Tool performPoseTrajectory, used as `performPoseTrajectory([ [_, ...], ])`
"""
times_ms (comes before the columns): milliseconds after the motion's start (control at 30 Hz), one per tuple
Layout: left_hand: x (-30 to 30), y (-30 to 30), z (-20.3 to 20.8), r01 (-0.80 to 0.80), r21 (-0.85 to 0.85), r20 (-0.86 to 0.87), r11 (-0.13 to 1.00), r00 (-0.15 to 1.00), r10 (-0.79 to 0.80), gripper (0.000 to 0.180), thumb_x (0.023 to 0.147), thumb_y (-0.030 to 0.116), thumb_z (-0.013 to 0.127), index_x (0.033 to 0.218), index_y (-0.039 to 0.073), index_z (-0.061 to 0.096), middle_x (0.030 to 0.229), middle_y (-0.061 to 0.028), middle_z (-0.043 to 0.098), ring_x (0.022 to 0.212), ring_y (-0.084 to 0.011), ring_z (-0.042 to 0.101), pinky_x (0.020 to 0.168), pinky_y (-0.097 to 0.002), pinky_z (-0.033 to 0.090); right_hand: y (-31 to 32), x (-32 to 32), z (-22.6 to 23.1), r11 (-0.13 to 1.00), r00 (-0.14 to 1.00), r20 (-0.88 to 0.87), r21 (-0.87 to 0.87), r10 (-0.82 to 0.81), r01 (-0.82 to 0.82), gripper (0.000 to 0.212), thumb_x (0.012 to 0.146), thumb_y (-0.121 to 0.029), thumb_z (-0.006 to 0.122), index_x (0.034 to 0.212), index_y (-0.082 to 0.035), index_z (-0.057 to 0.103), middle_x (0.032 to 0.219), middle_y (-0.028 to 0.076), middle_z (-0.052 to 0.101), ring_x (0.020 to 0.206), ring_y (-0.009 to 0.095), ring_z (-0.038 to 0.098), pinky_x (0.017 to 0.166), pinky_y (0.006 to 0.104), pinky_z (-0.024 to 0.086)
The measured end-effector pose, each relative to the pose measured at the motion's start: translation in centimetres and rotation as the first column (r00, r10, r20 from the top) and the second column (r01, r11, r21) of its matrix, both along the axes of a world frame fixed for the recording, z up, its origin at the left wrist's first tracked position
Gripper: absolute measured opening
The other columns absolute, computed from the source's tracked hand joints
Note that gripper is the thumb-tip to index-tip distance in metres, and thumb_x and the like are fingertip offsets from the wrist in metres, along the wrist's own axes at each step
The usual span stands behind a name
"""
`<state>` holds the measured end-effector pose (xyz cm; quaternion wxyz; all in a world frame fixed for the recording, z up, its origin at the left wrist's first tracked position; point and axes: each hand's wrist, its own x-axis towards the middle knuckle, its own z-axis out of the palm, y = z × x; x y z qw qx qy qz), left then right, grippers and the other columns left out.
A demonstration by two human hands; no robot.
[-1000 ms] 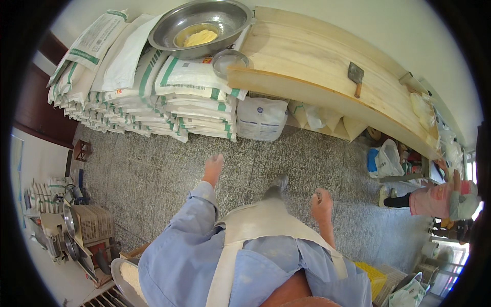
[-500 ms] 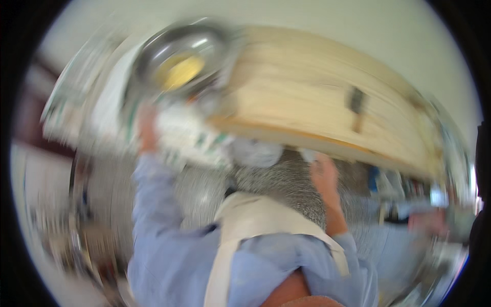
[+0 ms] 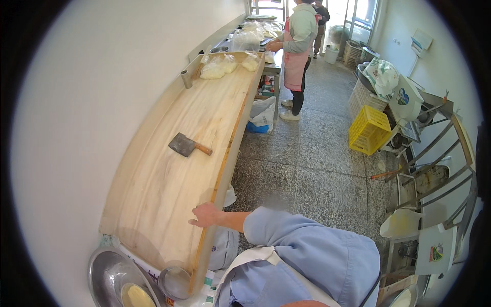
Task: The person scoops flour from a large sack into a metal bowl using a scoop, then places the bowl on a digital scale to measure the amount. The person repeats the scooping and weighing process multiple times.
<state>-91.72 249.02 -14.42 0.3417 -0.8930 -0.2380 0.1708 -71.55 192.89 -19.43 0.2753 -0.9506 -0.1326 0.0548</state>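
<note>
My right hand rests at the near edge of a long wooden board with raised sides, its fingers loosely bent and nothing visible in them. Farther along the board lies a cleaver, its wooden handle turned toward the board's floor-side edge. A large metal bowl stands at the lower left beyond the board's end. Inside it is a smaller bowl with something yellow. Beside this, a round metal-rimmed vessel sits at the board's corner. My left hand is out of the picture.
Clear bags of pale contents and a metal cylinder occupy the board's far end. A person in a pink apron stands at a farther table; another is behind. A yellow crate, stools and tubs line the right wall.
The view has swung to the right along the room. My right hand, earlier below the board's front edge, is now on that edge. My left hand has left the picture.
</note>
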Motion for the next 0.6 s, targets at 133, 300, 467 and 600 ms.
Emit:
performPoseTrajectory([
  [133,1.5,-1.1,0.5,0.026,-0.022,0.085,0.999,0.996,-0.024,0.073,0.064,0.067,0.050,0.112,0.011,0.049,0.104,-0.0125,0.057,0.095,-0.0246,0.056,0.078,-0.0333,0.045,0.3,0.0,-0.1,0.998,0.999,0.026,-0.046,-0.033,0.034,0.050,0.080,-0.048,0.045,0.080,0.000,0.060,0.081,0.017,0.060,0.080,0.033,0.058,0.071,0.0439,0.044],
  [300,2.3,-1.7,1.1,0.062,-0.029,0.180,0.998,0.982,-0.056,0.063,0.068,0.060,0.051,0.105,0.010,0.051,0.098,-0.0139,0.058,0.089,-0.0267,0.057,0.074,-0.0349,0.045,0.6,0.7,-0.8,0.998,0.998,0.057,-0.054,-0.030,0.033,0.049,0.079,-0.048,0.046,0.080,-0.001,0.061,0.080,0.017,0.061,0.080,0.033,0.058,0.071,0.0437,0.044],
  [467,2.5,-1.9,1.9,0.125,-0.035,0.302,0.991,0.947,-0.109,0.053,0.072,0.053,0.052,0.098,0.008,0.053,0.091,-0.0153,0.059,0.084,-0.0288,0.057,0.070,-0.0364,0.046,0.4,0.7,-0.9,0.996,0.998,0.041,-0.085,-0.036,0.040,0.048,0.078,-0.047,0.046,0.081,-0.002,0.062,0.080,0.017,0.061,0.081,0.033,0.059,0.071,0.0432,0.045],
  [600,2.5,-2.8,2.9,0.197,-0.039,0.433,0.980,0.887,-0.161,0.045,0.075,0.048,0.053,0.093,0.006,0.055,0.086,-0.0165,0.060,0.079,-0.0305,0.058,0.066,-0.0376,0.046,-0.1,-0.1,-0.3,0.997,1.000,0.023,-0.083,-0.001,0.003,0.047,0.078,-0.046,0.047,0.081,-0.002,0.063,0.080,0.017,0.061,0.081,0.033,0.059,0.071,0.0437,0.045],
])
